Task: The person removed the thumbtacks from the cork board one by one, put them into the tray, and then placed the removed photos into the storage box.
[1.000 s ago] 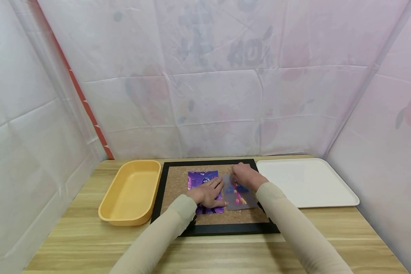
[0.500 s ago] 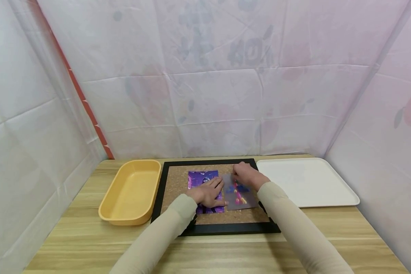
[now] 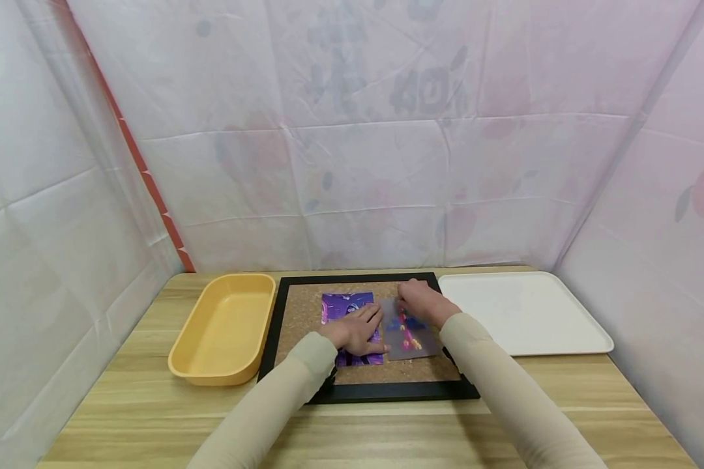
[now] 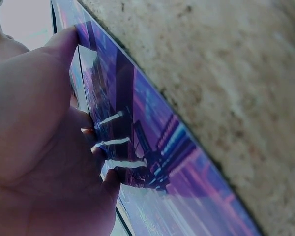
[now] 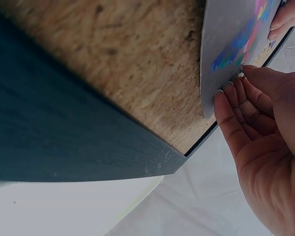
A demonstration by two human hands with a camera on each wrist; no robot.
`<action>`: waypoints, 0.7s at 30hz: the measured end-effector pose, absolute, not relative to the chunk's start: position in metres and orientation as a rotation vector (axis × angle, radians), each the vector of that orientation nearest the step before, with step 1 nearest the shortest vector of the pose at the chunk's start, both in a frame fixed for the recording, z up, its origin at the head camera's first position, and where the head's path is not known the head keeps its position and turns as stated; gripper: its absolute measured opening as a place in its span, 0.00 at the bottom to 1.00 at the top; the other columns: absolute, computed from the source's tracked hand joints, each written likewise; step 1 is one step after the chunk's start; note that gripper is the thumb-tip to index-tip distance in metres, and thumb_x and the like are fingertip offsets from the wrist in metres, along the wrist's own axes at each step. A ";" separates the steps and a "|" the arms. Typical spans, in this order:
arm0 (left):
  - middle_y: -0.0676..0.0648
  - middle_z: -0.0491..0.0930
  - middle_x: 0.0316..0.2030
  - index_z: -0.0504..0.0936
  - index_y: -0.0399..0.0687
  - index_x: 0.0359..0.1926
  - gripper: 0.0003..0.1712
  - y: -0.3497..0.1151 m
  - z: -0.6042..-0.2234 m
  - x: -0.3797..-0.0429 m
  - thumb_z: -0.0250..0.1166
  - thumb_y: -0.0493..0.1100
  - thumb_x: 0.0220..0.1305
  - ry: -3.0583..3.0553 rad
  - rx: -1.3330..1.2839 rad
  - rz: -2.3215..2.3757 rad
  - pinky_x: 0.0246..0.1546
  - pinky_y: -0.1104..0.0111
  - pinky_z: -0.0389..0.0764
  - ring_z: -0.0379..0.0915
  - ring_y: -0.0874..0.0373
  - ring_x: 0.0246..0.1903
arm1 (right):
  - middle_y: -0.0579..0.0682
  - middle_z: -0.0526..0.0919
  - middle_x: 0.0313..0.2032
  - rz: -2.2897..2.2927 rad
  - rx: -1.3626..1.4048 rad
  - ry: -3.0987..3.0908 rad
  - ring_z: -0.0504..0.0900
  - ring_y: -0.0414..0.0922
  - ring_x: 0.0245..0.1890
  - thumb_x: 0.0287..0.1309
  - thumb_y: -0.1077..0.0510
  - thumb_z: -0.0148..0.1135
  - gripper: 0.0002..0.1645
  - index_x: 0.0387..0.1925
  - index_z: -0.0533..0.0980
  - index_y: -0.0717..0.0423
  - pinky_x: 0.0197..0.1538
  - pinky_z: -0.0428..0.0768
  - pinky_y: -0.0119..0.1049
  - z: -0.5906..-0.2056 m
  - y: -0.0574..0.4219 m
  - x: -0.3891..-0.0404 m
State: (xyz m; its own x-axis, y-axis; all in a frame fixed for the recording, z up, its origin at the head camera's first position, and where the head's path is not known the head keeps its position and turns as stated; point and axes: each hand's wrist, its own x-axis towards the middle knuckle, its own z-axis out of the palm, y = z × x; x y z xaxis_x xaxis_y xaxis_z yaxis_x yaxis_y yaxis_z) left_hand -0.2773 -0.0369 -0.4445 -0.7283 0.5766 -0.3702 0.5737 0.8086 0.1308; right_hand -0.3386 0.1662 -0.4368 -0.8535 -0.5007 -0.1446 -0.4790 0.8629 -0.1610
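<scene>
The left hand [image 3: 356, 332] lies flat on a glossy purple sheet [image 3: 347, 303]; apart, at right, the curled right hand [image 3: 424, 302] touches a grey, bright-patterned sheet [image 3: 394, 340], its grip unclear.

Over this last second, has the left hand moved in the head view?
No; judged against the black frame, the left hand keeps its place on the purple poster.

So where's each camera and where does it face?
Head: on the head, facing forward and down at the corkboard; left hand, right hand, sleeves show.
Left wrist: worn there, facing the purple sheet; mainly left hand.
Right wrist: worn there, facing corkboard and grey sheet; right hand, left fingers.
Head and right wrist share the grey sheet.
</scene>
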 end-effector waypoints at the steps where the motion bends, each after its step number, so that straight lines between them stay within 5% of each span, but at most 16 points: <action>1: 0.50 0.37 0.83 0.43 0.51 0.83 0.51 -0.037 -0.444 -0.277 0.48 0.72 0.73 2.599 0.863 0.009 0.79 0.63 0.46 0.32 0.55 0.81 | 0.43 0.80 0.25 -0.172 -0.762 2.857 0.77 0.41 0.28 0.72 0.62 0.59 0.14 0.28 0.81 0.51 0.41 0.81 0.43 -0.437 0.166 -0.339; 21: 0.51 0.34 0.83 0.41 0.51 0.83 0.51 -0.036 -0.446 -0.278 0.48 0.72 0.74 2.587 0.845 0.013 0.79 0.63 0.43 0.29 0.56 0.81 | 0.44 0.82 0.27 -0.370 -0.749 2.852 0.77 0.40 0.26 0.72 0.62 0.59 0.10 0.34 0.83 0.55 0.34 0.79 0.37 -0.439 0.174 -0.338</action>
State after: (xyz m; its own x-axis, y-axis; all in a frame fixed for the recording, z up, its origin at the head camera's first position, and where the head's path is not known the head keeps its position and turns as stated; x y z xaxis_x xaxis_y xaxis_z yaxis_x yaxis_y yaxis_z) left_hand -0.2780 -0.0364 -0.4462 -0.7284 0.5668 -0.3850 0.5628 0.8154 0.1356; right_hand -0.3384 0.1743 -0.4387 -0.8594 -0.5015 -0.0999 -0.4595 0.8430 -0.2796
